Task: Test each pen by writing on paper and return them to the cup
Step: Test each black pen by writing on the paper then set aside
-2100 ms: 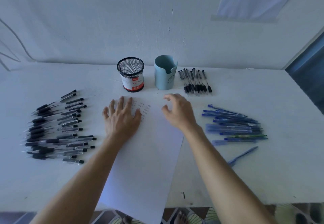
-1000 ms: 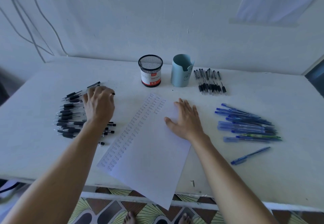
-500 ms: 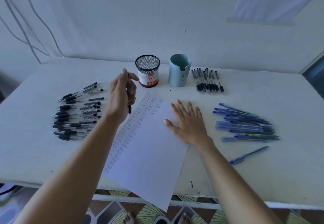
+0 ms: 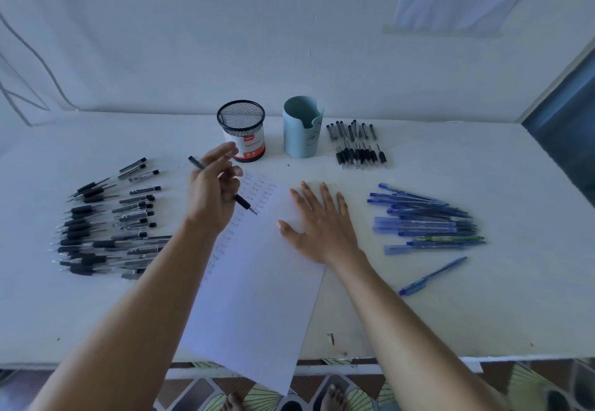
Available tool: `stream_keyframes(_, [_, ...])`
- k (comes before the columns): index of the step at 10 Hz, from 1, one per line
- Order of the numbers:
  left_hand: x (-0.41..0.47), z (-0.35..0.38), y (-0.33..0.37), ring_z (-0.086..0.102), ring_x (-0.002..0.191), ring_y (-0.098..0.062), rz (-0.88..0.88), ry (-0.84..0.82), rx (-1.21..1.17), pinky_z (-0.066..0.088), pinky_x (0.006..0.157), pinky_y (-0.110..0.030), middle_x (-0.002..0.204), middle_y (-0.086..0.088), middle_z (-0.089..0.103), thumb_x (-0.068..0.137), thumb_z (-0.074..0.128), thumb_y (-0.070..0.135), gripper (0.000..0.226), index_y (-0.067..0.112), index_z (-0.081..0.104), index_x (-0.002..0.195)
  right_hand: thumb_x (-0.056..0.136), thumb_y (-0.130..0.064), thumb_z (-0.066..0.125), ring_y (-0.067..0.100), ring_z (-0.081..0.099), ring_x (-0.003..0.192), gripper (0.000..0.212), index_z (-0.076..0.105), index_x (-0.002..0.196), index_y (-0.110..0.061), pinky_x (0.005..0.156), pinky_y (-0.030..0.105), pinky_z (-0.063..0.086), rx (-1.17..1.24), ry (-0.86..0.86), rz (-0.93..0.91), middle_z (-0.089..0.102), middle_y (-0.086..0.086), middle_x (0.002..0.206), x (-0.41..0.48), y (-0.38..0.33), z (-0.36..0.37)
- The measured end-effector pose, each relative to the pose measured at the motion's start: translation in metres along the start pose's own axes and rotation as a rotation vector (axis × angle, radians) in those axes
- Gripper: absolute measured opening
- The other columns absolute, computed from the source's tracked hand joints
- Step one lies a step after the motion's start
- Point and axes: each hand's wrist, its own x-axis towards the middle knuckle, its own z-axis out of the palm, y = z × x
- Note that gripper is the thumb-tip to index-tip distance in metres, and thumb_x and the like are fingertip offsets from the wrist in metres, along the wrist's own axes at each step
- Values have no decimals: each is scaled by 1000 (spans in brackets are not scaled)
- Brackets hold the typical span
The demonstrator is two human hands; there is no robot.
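Pen (image 4: 243, 203) in play is a slim black ballpoint, light and rigid, with a smooth barrel that could roll between fingers. Judging by its build, the best hold is low on the barrel, close above the tip, where light pressure steers the point. It sits in the grip of the left hand (image 4: 211, 198), raised just above the upper part of the paper (image 4: 257, 298). Its tip angles down toward the rows of written test words and its back end sticks up past the knuckles. That grip is closed around the barrel, thumb and fingers curled on it, though exactly which fingers pinch is hard to tell. The right hand (image 4: 322, 230) lies flat, fingers spread, pressing the sheet to the worktop (image 4: 434, 320). The mesh cup (image 4: 241, 130) stands just beyond.
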Motion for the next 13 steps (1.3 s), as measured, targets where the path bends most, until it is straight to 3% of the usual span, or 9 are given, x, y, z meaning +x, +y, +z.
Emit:
stream_keyframes(1, [6,-6,-10,67,84,-19,-47,-83,-63,49,71,-25,106,-7,67,106,36,27,36,7,66,114,95,-70,24,25,-12,153,76,7,159,-32,122,51,-10,-2,0,-3,-3,-8,167,1,0,-1])
stream_keyframes(2, [10,-8,-20,67,71,-23,-25,-88,134,47,58,-26,97,-17,69,107,25,48,65,-3,65,107,94,-71,26,24,-11,153,77,9,158,-32,122,50,-10,16,-1,7,-2,-8,167,1,0,-2])
stream_keyframes(3, [10,-8,-24,72,68,-24,55,-35,299,54,57,-26,80,-15,72,106,45,25,40,-4,65,88,93,-72,29,24,-8,154,78,12,158,-33,122,50,-9,22,12,13,1,-9,167,1,0,-1])
stream_keyframes(4, [9,-13,-26,69,68,-14,152,-46,556,55,67,-21,68,0,72,88,75,10,16,4,63,80,93,-71,31,25,-6,154,77,14,158,-33,122,50,-8,35,27,11,2,-8,167,1,-2,-1])
stream_keyframes(5, [9,-13,-25,61,55,-9,186,-23,753,48,55,-18,63,2,68,80,83,12,24,6,60,81,92,-71,33,25,-6,154,77,15,157,-33,122,51,-7,44,30,13,3,-9,167,2,-2,-1])
stream_keyframes(6, [9,-11,-24,58,46,-14,208,-66,836,47,46,-22,67,-7,70,82,77,7,16,4,61,83,92,-71,33,25,-7,154,77,15,157,-34,122,50,-8,42,30,18,2,-9,167,2,-2,-1])
stream_keyframes(8, [12,-18,-30,46,43,-20,199,20,938,35,45,-26,41,-5,49,58,58,7,20,6,38,54,92,-72,32,24,-7,154,78,15,157,-33,122,50,-8,45,23,24,2,-9,167,3,-2,-1])
stream_keyframes(10, [8,-18,-30,31,53,-18,286,-4,1052,23,47,-27,54,-10,35,52,50,13,26,-2,30,60,92,-72,32,25,-7,154,78,14,157,-33,122,51,-7,38,24,25,2,-9,167,2,-2,-2])
stream_keyframes(13, [7,-16,-29,29,47,-13,292,-59,1071,20,42,-24,52,-8,32,51,48,10,23,2,27,58,93,-71,32,25,-7,154,77,14,157,-32,122,51,-7,40,26,23,2,-8,167,2,-2,-2])
